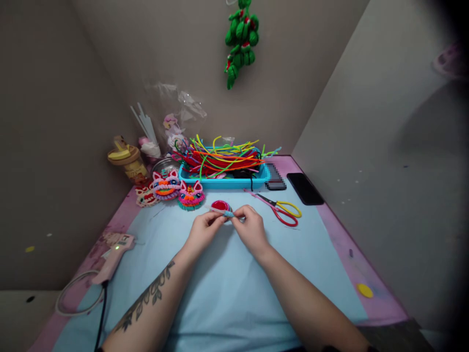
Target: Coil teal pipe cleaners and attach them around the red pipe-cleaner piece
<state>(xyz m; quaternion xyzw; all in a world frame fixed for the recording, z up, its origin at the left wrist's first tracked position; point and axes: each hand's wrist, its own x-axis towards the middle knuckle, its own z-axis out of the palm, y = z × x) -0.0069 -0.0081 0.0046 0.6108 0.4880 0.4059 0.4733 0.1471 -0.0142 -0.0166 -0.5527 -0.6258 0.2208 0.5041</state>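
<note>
Near the middle of the blue cloth, my left hand [206, 228] and my right hand [251, 225] meet fingertip to fingertip. Between them is a thin pale stick with a light blue piece [228, 213] wrapped around its right part. The thumb and fingers of my left hand pinch it from the left, while those of my right hand pinch the blue end. Just behind the fingers lies a round red item [220, 206], partly hidden by the stick.
A blue tray [224, 184] of colourful fuzzy stems stands behind the hands. Scissors [286, 213] and a black phone [305, 188] lie to the right. Colourful animal heads [191, 196] sit left of centre. A corded pink glue gun [115, 256] lies at the left.
</note>
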